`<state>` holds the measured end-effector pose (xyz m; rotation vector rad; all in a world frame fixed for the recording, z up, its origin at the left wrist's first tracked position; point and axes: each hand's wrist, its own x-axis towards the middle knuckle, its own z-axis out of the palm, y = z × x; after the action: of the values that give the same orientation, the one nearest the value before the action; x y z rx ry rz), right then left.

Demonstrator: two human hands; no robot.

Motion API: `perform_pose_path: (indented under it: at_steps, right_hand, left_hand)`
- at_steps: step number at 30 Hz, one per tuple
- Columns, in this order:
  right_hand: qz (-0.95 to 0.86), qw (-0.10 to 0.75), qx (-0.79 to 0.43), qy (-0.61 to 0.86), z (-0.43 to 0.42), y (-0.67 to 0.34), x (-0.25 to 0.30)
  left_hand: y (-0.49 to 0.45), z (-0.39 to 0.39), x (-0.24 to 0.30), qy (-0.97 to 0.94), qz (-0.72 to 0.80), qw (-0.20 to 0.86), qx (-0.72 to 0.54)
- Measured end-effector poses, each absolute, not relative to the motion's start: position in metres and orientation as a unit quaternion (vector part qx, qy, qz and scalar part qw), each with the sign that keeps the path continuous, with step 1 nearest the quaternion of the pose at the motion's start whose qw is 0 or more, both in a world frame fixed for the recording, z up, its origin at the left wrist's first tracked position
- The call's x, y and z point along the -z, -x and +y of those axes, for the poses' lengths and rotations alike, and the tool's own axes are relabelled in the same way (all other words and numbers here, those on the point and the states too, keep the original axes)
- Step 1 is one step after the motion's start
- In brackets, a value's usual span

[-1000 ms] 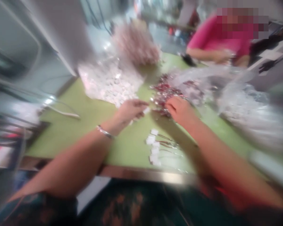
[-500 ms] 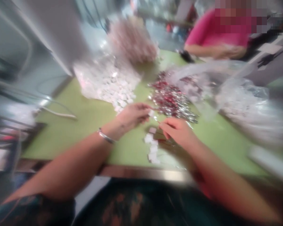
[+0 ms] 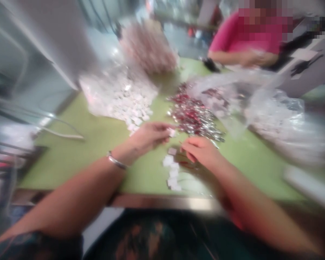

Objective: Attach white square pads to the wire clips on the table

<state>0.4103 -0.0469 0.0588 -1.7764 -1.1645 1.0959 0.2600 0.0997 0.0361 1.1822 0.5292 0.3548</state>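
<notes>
My left hand (image 3: 154,135) pinches a small white square piece (image 3: 172,133) between thumb and fingers. Just to its right, my right hand (image 3: 197,148) is closed, with the end of a thin reddish strand (image 3: 181,145) showing at the fingertips; blur hides the rest. Below both hands lies a short column of white squares (image 3: 173,171), with thin red and pale strands (image 3: 188,164) reaching right from them, partly shaded by my right hand. Beyond my hands spreads a heap of shiny red and silver slender pieces (image 3: 193,113).
Loose white pieces (image 3: 132,108) spill from a clear plastic bag (image 3: 94,94) on the green table (image 3: 97,151). A pinkish bundle (image 3: 151,47) stands behind. Clear bags (image 3: 276,108) lie right. Across the table, a person in a pink top (image 3: 227,34) works with both hands.
My hands have drawn slightly apart, widening the gap between the white square and my right fingertips. The whole view has shifted a little to the left.
</notes>
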Motion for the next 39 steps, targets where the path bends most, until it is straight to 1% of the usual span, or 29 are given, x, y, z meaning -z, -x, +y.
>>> perform_pose_path:
  at_steps: [5, 7, 10, 13, 17, 22, 24, 26, 29, 31, 33, 36, 39]
  right_hand:
    - [-0.359, 0.406, -0.602, 0.586, -0.047, -0.416, -0.051]
    - [-0.317, 0.424, -0.651, 0.545, -0.048, -0.417, -0.05]
    - [-0.287, 0.434, -0.684, 0.512, -0.05, -0.415, -0.052]
    - [-0.274, 0.458, -0.677, 0.507, -0.051, -0.413, -0.055]
    - [-0.3, 0.479, -0.633, 0.529, -0.052, -0.413, -0.052]
    - [-0.352, 0.461, -0.552, 0.599, -0.05, -0.421, -0.04]
    - [-0.376, 0.449, -0.531, 0.613, -0.048, -0.424, -0.036]
    - [-0.408, 0.438, -0.489, 0.635, -0.047, -0.426, -0.035]
    - [-0.501, 0.393, -0.355, 0.684, -0.046, -0.425, -0.037]
    - [-0.567, 0.341, -0.261, 0.703, -0.047, -0.421, -0.038]
    - [-0.611, 0.29, -0.194, 0.711, -0.047, -0.418, -0.037]
    - [-0.637, 0.237, -0.133, 0.721, -0.046, -0.415, -0.033]
    - [-0.645, 0.217, -0.112, 0.724, -0.045, -0.417, -0.031]
  left_hand:
    - [-0.259, 0.101, -0.03, -0.633, 0.219, 0.722, -0.178]
    - [-0.259, 0.1, -0.033, -0.658, 0.209, 0.697, -0.193]
    - [-0.257, 0.097, -0.039, -0.701, 0.176, 0.655, -0.222]
    - [-0.256, 0.093, -0.042, -0.741, 0.136, 0.614, -0.236]
    - [-0.256, 0.088, -0.035, -0.747, 0.123, 0.625, -0.192]
    - [-0.262, 0.078, -0.023, -0.753, 0.139, 0.631, -0.126]
    - [-0.265, 0.074, -0.021, -0.748, 0.145, 0.634, -0.128]
    - [-0.267, 0.073, -0.018, -0.728, 0.175, 0.644, -0.158]
    - [-0.269, 0.075, -0.017, -0.701, 0.217, 0.654, -0.184]
    - [-0.268, 0.077, -0.017, -0.704, 0.229, 0.65, -0.174]
    - [-0.268, 0.077, -0.018, -0.71, 0.245, 0.639, -0.164]
    - [-0.269, 0.073, -0.019, -0.715, 0.282, 0.618, -0.166]
    - [-0.27, 0.07, -0.016, -0.701, 0.278, 0.635, -0.167]
